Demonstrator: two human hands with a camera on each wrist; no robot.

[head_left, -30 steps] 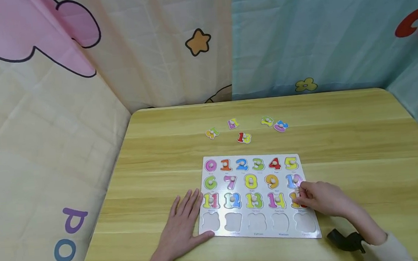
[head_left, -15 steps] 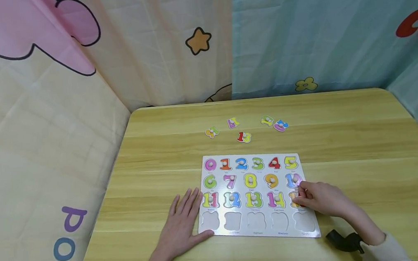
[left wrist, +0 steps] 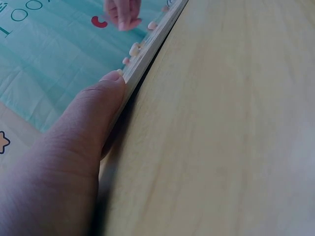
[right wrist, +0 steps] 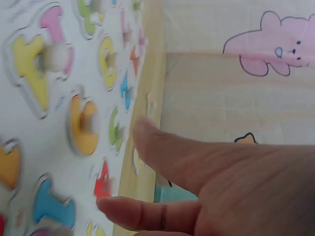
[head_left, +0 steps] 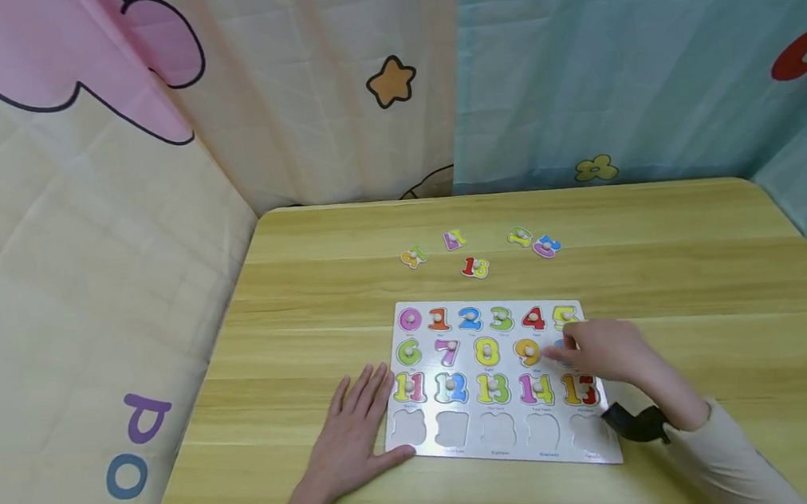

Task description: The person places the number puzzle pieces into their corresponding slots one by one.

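Note:
A white number puzzle board [head_left: 478, 443] lies on the table, its upper rows filled with knobbed number pieces and its bottom row showing bare recesses. My left hand [head_left: 350, 433] rests flat beside the board's left edge, with the thumb [left wrist: 93, 105] touching its near-left corner. Over the board's right side hovers my right hand [head_left: 607, 350], partly covering the 10 piece. In the right wrist view its thumb and fingers stand apart with nothing between them. The orange and red 15 piece [head_left: 580, 389] sits in its recess just below that hand.
Several loose number pieces lie beyond the board, among them a red and yellow one [head_left: 475, 268], a purple and yellow one [head_left: 454, 239] and a blue and purple one [head_left: 546, 247]. Printed curtains [head_left: 321, 131] hang behind the wooden table [head_left: 293, 310].
My right hand has let go of the 15 piece and moved up and slightly left, away from it. The left hand has stayed in place. The head view has shifted slightly.

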